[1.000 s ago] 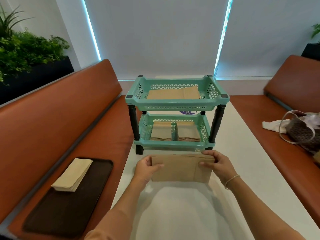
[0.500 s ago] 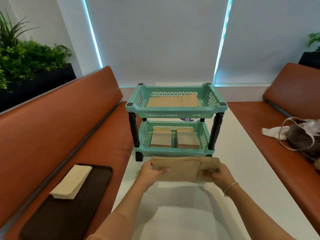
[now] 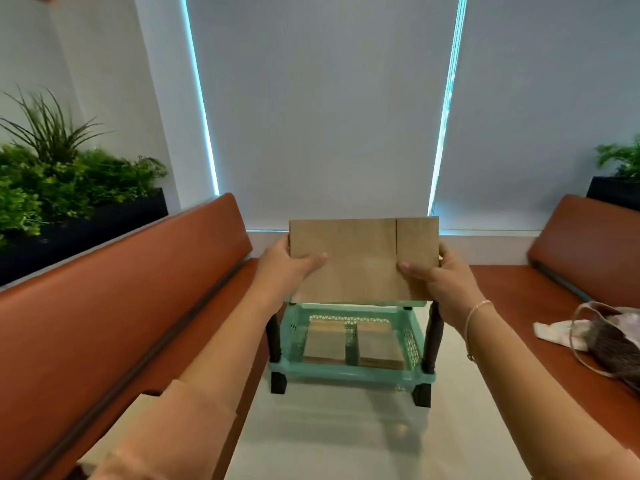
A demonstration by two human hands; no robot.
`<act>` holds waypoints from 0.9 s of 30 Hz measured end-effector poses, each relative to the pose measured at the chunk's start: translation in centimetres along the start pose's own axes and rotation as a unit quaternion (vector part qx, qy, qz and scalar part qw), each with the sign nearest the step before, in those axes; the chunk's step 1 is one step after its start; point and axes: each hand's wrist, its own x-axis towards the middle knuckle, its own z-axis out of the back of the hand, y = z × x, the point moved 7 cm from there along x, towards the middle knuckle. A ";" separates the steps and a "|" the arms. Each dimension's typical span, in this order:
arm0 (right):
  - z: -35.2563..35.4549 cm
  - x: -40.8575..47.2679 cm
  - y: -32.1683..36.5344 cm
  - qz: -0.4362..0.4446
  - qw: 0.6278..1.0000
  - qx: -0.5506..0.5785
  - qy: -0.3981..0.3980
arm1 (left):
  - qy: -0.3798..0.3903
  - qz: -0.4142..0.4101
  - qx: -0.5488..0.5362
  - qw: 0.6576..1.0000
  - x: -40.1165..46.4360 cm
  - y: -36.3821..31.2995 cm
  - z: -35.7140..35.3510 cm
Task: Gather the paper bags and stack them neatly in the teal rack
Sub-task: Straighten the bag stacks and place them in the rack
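Note:
A flat brown paper bag point(image 3: 360, 258) is held up in the air in front of the teal rack point(image 3: 349, 372), hiding the rack's top shelf. My left hand point(image 3: 287, 265) grips its left edge with the thumb across the front. My right hand point(image 3: 440, 275) grips its right edge the same way. On the rack's lower shelf lie two stacks of brown paper bags point(image 3: 353, 344), side by side with a divider between them.
The rack stands on a white table point(image 3: 346, 438) between two orange-brown benches point(image 3: 104, 323). A woven handbag with a cloth point(image 3: 609, 337) lies on the right bench. A pale paper stack point(image 3: 114, 441) peeks out behind my left sleeve. Planters stand behind both benches.
Both hands have lifted the paper bag from the table in front of the rack up to the height of the top shelf. The camera view has tilted up.

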 end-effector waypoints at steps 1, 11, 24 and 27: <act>-0.4 1.0 0.9 -0.007 1.000 0.004 -0.002 | -0.008 0.017 0.001 1.000 1.4 -0.2 0.2; -2.7 9.9 0.9 -0.120 0.987 -0.109 -0.007 | 0.042 0.169 -0.044 0.984 11.1 2.8 -1.4; -3.4 12.7 -3.0 -0.174 0.877 -0.447 0.016 | 0.062 0.171 0.409 0.894 15.0 7.1 -3.5; -3.5 13.0 -3.0 -0.161 0.860 -0.484 0.013 | 0.072 0.183 0.431 0.881 14.9 7.8 -4.0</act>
